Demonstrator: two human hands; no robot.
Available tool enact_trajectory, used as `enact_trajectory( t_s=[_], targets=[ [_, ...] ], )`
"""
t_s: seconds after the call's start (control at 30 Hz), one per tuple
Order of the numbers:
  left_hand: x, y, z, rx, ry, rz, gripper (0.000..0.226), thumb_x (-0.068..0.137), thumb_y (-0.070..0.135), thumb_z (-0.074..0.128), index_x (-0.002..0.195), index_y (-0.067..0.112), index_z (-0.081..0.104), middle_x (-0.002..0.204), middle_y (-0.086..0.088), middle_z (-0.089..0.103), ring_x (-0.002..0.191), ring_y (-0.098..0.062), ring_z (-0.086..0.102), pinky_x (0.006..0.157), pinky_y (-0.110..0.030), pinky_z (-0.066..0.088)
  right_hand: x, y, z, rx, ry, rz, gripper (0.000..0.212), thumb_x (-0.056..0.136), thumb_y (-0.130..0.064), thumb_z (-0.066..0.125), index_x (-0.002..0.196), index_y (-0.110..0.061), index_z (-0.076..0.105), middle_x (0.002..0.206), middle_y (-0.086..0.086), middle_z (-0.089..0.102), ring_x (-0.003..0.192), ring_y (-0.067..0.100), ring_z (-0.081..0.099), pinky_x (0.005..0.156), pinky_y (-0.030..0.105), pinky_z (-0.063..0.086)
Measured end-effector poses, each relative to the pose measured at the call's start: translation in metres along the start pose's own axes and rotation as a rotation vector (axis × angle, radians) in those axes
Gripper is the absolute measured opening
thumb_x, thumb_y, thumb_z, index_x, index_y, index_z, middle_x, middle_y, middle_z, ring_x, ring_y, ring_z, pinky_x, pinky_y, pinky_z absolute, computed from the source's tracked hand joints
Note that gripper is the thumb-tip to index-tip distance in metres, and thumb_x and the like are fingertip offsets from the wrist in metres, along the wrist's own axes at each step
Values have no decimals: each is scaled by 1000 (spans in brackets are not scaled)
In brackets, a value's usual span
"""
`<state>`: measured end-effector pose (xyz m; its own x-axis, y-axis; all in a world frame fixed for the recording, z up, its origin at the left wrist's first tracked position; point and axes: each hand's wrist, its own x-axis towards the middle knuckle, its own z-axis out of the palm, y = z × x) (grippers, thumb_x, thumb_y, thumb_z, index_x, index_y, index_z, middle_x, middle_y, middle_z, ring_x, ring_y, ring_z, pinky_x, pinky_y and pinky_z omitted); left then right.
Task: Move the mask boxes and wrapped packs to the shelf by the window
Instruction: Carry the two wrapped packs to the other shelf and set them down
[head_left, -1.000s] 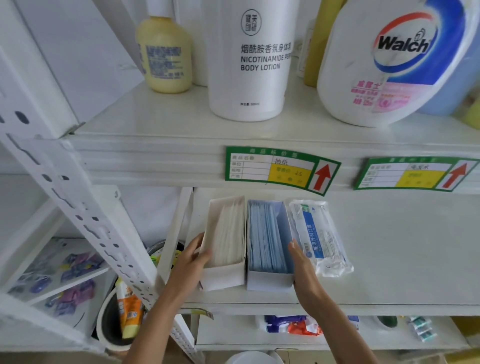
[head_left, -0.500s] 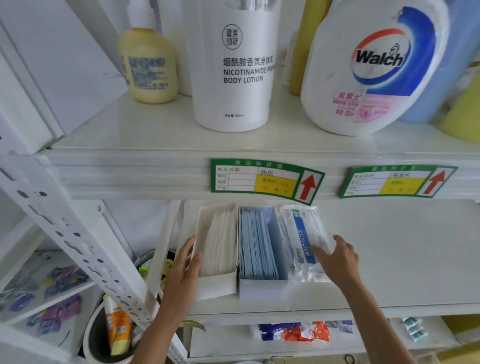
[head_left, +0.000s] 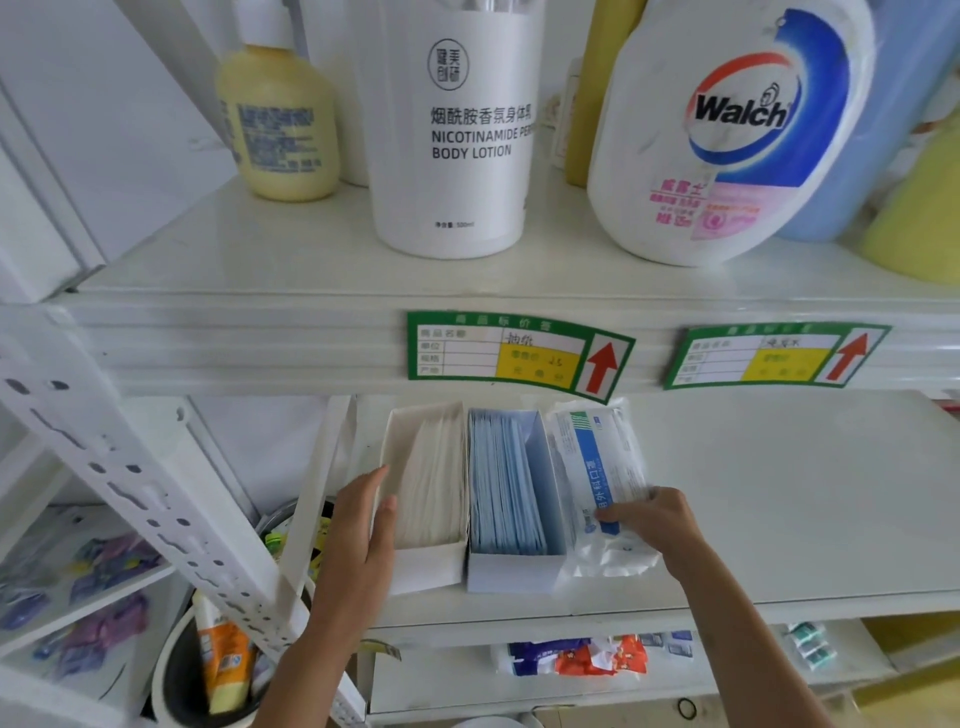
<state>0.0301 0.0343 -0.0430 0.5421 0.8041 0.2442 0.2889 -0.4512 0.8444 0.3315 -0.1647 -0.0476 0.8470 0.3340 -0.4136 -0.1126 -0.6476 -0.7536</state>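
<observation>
hands (head_left: 363, 525) (head_left: 657, 519) steady white mask box (head_left: 426, 493) and wrapped pack (head_left: 597, 467).

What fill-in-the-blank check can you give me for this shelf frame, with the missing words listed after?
1. The left hand rests against the box of ____ masks.
2. The right hand grips the wrapped ____.
3. The blue mask box sits ____ the other two items.
4. The price tags carry red ____.

Missing: white; pack; between; arrows

Pretty bright, soft even light, barely any shadows. Wide-angle bends the shelf edge (head_left: 260, 343) near the frame's sides. Bottles at upper right look smeared; lower left corner's blurry too.
</observation>
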Motion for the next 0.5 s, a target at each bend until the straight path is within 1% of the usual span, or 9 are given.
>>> enact_trajectory(
  t_s=[0.07,0.13,0.17,0.23,0.3,0.33,0.4,0.47,0.5],
  targets=[
    [4,11,0,185,91,176,35,108,26,43,135,13,61,138,-4,57,127,-20,55,103,-47,50,-4,6,-9,94,-11,15,39,60,-16,96,90,-6,73,85,10,77,72,28,75,56,31,59],
    [7,29,4,255,152,350,32,103,18,46,127,7,66,132,-9,61,122,-25,59,98,-47,52,-11,17,-20,206,-30,45,45,63,-19,96,98,-5,72,88,12,78,73,29,77,54,32,60],
    [8,42,8,240,146,426,33,101,17,47,124,6,67,129,-9,62,121,-25,59,99,-44,52,-14,23,-27,275,-48,44,49,64,-21,95,103,-5,71,92,13,78,78,32,77,58,36,62],
    [5,75,26,142,56,549,32,100,15,47,122,5,68,127,-8,62,121,-22,59,100,-36,52,-22,36,-43,457,-104,15,56,66,-22,92,114,-2,70,103,17,79,90,37,77,68,43,64],
    [-6,110,54,-22,-64,628,28,100,10,49,120,6,68,126,-5,62,121,-18,60,98,-30,51,-33,46,-60,628,-152,-18,58,69,-21,89,119,-1,70,111,20,77,95,39,76,71,42,63],
    [-14,126,71,-107,-118,633,27,100,9,50,120,9,67,127,-3,61,122,-16,59,100,-28,50,-39,50,-69,682,-157,-35,56,70,-20,89,119,-1,70,112,22,76,96,39,76,70,41,63],
    [-36,150,107,-232,-225,526,31,102,14,53,132,18,59,138,5,54,133,-8,51,110,-24,41,-54,56,-84,745,-158,-64,53,71,-21,90,116,0,71,109,23,76,89,37,77,64,38,62],
    [-53,165,138,-341,-359,242,46,104,30,53,149,29,42,153,14,40,142,-2,39,116,-21,33,-72,61,-97,757,-151,-78,56,69,-24,90,115,0,69,103,22,77,79,33,77,55,35,60],
    [-57,169,151,-410,-440,64,53,104,38,53,153,33,33,157,16,36,142,0,38,115,-22,33,-80,64,-102,760,-145,-90,58,69,-24,90,117,0,68,104,22,77,80,33,77,56,36,60]
  ],
)
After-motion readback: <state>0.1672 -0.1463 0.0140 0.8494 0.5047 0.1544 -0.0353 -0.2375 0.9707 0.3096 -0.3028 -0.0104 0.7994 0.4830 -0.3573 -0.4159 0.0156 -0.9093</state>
